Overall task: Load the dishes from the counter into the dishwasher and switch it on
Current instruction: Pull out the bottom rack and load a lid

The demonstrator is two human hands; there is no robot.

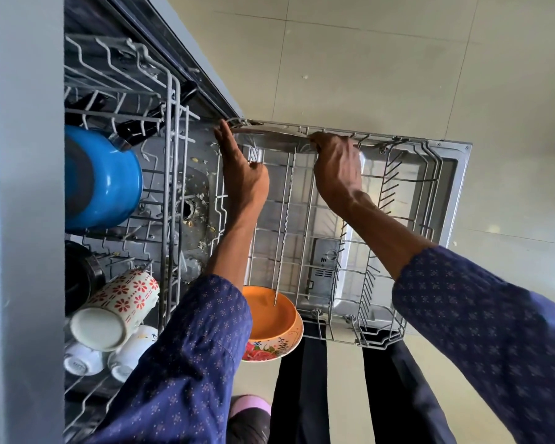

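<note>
Steel plate [269, 137] on edge at far side of lower rack [398, 251]; right hand [335, 165] grips its rim, left hand [242, 165] presses it, fingers straight.

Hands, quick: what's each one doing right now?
Left hand: open, straight fingers against the steel plate.
Right hand: gripping that plate's rim.
</note>
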